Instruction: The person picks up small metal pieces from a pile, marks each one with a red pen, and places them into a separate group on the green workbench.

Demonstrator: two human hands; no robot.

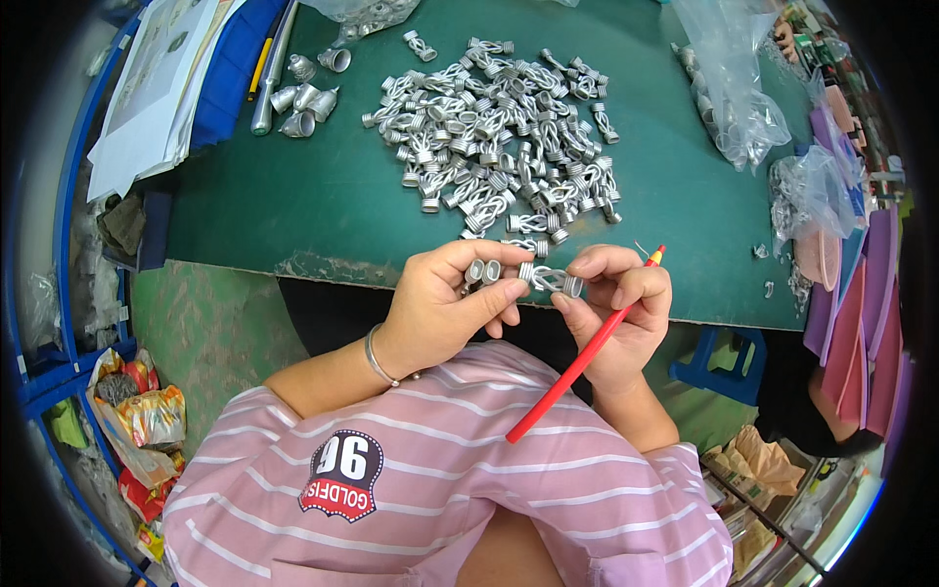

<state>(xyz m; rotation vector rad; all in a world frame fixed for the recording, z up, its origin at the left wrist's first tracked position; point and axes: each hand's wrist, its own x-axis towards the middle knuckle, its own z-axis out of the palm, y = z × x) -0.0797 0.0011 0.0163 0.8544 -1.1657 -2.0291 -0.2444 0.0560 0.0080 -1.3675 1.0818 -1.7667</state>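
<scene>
Over the front edge of the green table (323,210), my two hands hold one silver metal piece (549,280) between them, a twisted link with a ribbed oval cap at each end. My left hand (435,298) pinches its left end and also keeps another silver piece, whose oval cap openings (482,271) show between the fingers. My right hand (626,308) grips the other end with thumb and fingertips. A red pencil-like tool (577,367) with a yellow tip is tucked through the right hand's fingers. Just beyond lies a heap of similar metal pieces (499,137).
Back left are several silver cups (303,106), a metal rod (274,73), a yellow pencil (260,68) and papers (152,88) by a blue tray (227,83). Clear bags of parts (729,98) lie at right. A blue stool (722,362) stands below the table's right side.
</scene>
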